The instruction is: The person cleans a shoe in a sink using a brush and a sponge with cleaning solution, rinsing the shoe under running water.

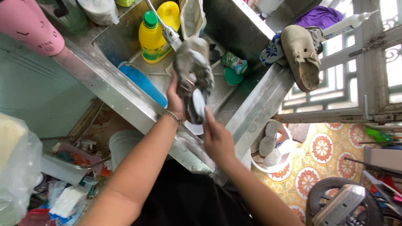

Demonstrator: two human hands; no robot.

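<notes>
Over a steel sink (125, 96) I hold a dirty grey shoe (190, 69) under the flexible tap head (171, 37). My left hand (175, 100), with a bracelet at the wrist, grips the shoe's side. My right hand (217, 140) is at the shoe's heel end; its fingers are partly hidden, and a white round thing (199, 104) shows between hand and shoe.
In the sink stand a yellow bottle with a green cap (153, 39), a second yellow bottle (169, 12), a blue board (144, 83) and a green can (234, 62). A tan clog (300, 56) rests on the sink's right rim. A white basin with shoes (272, 148) sits on the patterned floor.
</notes>
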